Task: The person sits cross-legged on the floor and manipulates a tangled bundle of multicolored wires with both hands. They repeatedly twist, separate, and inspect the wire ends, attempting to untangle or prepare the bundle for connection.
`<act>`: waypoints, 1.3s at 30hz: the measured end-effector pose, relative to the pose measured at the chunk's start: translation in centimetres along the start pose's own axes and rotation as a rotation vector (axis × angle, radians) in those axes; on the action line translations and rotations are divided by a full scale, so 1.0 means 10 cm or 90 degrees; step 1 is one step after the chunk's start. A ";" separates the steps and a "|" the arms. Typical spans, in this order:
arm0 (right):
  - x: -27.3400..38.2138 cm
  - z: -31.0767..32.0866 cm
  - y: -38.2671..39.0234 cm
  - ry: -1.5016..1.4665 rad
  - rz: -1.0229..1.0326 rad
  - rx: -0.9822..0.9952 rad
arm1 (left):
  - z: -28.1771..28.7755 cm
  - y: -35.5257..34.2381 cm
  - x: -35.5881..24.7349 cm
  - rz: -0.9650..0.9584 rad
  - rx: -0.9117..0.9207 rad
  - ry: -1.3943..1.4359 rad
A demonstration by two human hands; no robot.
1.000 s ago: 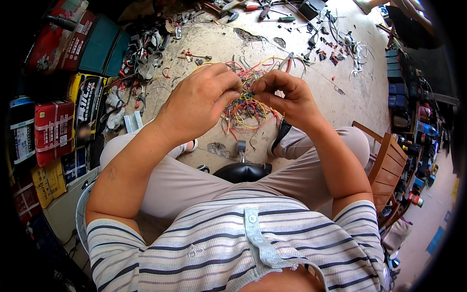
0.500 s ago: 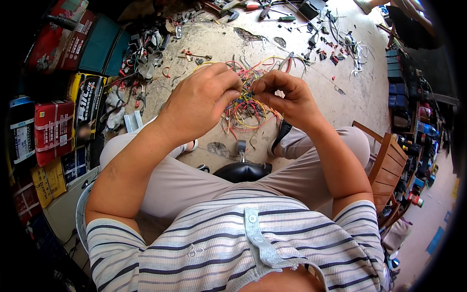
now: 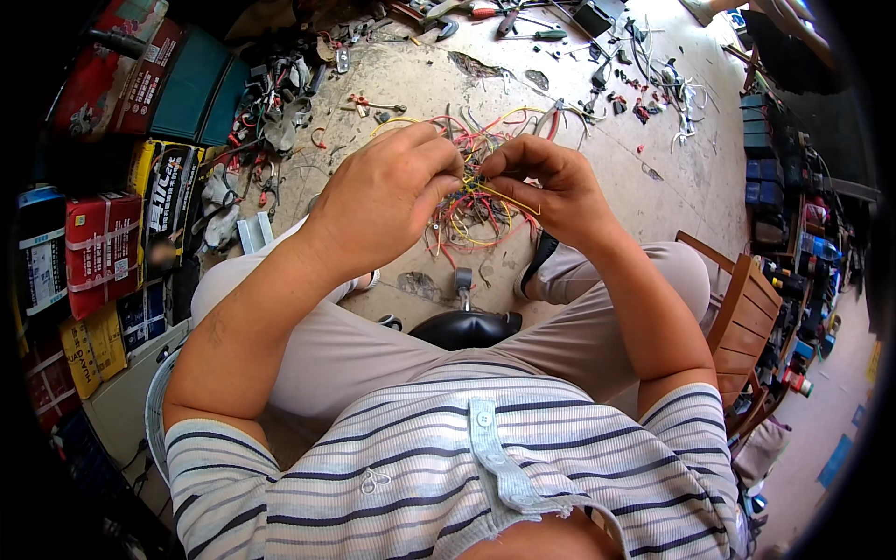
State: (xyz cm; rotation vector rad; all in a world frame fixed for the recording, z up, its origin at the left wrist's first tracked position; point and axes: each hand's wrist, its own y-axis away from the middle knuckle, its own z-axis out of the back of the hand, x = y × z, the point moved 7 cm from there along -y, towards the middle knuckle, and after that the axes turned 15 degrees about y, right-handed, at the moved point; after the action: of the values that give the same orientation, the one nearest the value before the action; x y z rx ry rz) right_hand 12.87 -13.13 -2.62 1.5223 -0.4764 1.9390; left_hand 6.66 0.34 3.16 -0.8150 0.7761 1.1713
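Both hands meet above a tangled heap of thin wires (image 3: 455,231) on the floor, mostly red, yellow and dark. My right hand (image 3: 551,182) is closed in a pinch, with a length of yellow wire (image 3: 509,197) reaching from its fingertips below the thumb. Close by on the left, my left hand (image 3: 392,191) is closed too, thumb against the bent fingers at the near end of that wire. The small gap between the fingertips shows a bit of yellow and dark wire, too small to make out fully.
Pliers (image 3: 554,117) lie just beyond the heap. Boxes (image 3: 103,252) are stacked at the left beside scrap cables (image 3: 271,121). Screwdrivers (image 3: 549,35) and cut wire pieces (image 3: 686,103) lie farther off. A wooden chair (image 3: 745,308) stands at my right, a black stool seat (image 3: 464,329) between my legs.
A yellow wire now stretches out below my right thumb, where earlier a small dark bit showed between the fingertips. Both hands have barely shifted.
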 end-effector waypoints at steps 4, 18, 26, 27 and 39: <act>-0.02 -0.02 0.00 -0.048 -0.046 -0.003 | -0.01 0.01 0.02 0.010 -0.011 0.013; 0.01 -0.06 -0.02 -0.160 -0.157 0.068 | -0.19 0.10 0.47 0.382 0.082 0.491; -0.02 -0.08 -0.01 -0.195 -0.175 0.054 | -0.30 0.15 0.57 0.502 0.063 0.627; -0.01 -0.08 0.00 -0.208 -0.179 0.052 | -0.33 0.16 0.58 0.513 0.062 0.654; -0.06 -0.05 0.00 -0.201 -0.154 0.035 | -0.47 0.19 0.65 0.553 0.052 0.784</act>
State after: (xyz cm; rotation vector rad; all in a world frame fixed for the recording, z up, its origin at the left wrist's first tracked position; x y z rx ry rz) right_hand 12.59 -12.90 -3.34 1.8404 -0.3538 1.5475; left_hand 5.77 -0.33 -5.03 -1.1604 2.3457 1.2777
